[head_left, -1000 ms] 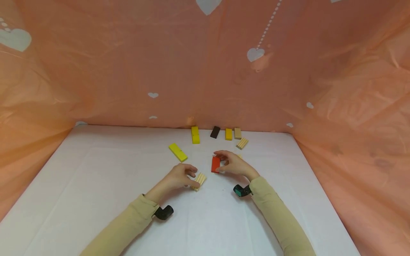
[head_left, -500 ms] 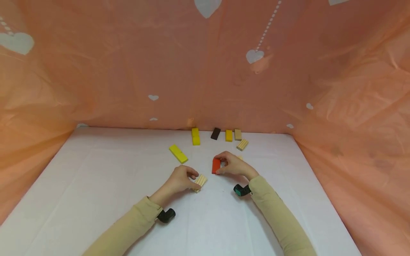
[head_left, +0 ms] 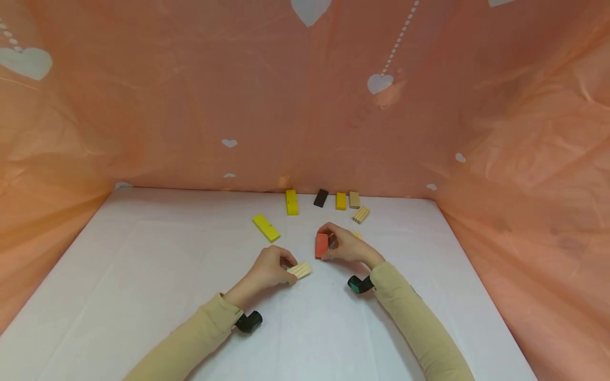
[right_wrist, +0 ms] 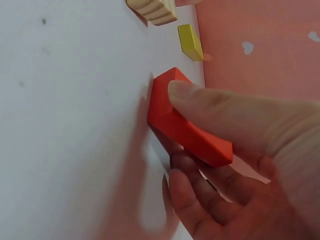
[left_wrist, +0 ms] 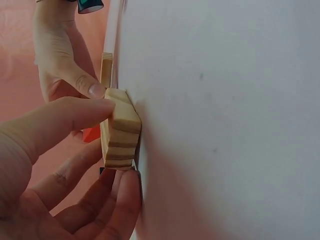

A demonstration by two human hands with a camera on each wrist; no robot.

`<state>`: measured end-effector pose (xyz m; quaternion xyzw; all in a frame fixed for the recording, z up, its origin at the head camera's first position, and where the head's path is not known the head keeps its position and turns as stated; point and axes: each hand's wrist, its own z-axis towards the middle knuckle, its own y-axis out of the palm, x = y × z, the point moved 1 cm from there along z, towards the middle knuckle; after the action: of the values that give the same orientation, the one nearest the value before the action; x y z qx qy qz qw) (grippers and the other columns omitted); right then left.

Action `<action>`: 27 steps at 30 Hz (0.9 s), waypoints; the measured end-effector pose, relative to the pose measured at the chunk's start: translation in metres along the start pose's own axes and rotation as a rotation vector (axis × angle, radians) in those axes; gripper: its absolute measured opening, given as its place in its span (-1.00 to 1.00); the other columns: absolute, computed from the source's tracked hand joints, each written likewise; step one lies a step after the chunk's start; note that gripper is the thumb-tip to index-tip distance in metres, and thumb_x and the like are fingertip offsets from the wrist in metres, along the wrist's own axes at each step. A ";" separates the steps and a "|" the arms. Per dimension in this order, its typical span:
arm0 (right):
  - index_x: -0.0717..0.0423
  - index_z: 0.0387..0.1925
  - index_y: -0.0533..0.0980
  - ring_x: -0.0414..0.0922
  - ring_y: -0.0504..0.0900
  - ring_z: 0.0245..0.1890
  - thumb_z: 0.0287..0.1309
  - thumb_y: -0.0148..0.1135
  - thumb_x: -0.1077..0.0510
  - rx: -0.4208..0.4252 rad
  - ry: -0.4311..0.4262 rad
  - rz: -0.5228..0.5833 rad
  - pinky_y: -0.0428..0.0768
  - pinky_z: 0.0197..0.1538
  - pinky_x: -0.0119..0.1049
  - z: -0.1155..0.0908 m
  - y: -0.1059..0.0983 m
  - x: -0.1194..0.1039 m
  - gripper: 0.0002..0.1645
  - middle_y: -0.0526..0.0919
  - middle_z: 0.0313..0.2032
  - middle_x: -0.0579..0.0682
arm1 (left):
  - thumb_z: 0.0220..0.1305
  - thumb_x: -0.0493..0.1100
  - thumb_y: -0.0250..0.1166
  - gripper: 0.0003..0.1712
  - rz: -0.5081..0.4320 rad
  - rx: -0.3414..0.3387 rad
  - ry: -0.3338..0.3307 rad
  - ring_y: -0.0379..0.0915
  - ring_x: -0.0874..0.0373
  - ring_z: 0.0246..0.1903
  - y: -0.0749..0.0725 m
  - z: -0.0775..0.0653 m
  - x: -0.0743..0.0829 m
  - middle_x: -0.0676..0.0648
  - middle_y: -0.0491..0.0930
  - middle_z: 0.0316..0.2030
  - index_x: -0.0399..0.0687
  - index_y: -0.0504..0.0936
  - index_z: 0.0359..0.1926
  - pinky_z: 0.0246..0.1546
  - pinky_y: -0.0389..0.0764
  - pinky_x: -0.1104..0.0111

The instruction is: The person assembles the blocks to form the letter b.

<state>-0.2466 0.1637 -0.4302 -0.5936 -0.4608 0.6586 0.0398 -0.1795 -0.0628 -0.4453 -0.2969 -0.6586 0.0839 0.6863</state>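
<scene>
My left hand (head_left: pixel 268 267) pinches a pale striped wooden block (head_left: pixel 299 270) at the table's middle. In the left wrist view the thumb presses one side of this wooden block (left_wrist: pixel 122 122), with fingertips around its lower end. To its right, my right hand (head_left: pixel 347 245) grips a red block (head_left: pixel 321 245) between thumb and fingers. The right wrist view shows the red block (right_wrist: pixel 162 105) tilted, the thumb on its upper side and the fingers below. Whether either block is fully off the table, I cannot tell.
Two yellow blocks lie beyond my left hand, the nearer yellow block (head_left: pixel 266 227) slanted. Along the back stand a dark brown block (head_left: pixel 321 198), an orange-yellow block (head_left: pixel 340 201), a tan block (head_left: pixel 354 199) and another striped block (head_left: pixel 360 214). A pale piece (head_left: pixel 356 234) is partly hidden behind my right hand.
My left hand has shifted slightly right and turned the striped block so it points more to the right. My right hand has taken firmer hold of the red block, which now looks tilted.
</scene>
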 end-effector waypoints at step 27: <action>0.12 0.08 0.40 -0.02 0.56 -0.19 0.14 0.29 0.37 0.037 -0.035 0.155 0.62 -0.07 -0.25 -0.008 0.005 0.001 -0.53 0.48 0.01 0.08 | -0.11 -0.42 0.43 -0.67 -0.291 -0.037 -0.158 0.49 0.18 -0.47 -0.012 -0.018 -0.012 -0.06 0.57 -0.48 -0.33 0.62 -0.22 -0.42 0.63 0.38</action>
<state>-0.2384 0.1662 -0.4332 -0.6149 -0.4019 0.6785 -0.0084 -0.1670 -0.0840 -0.4480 -0.2035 -0.7480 -0.0056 0.6317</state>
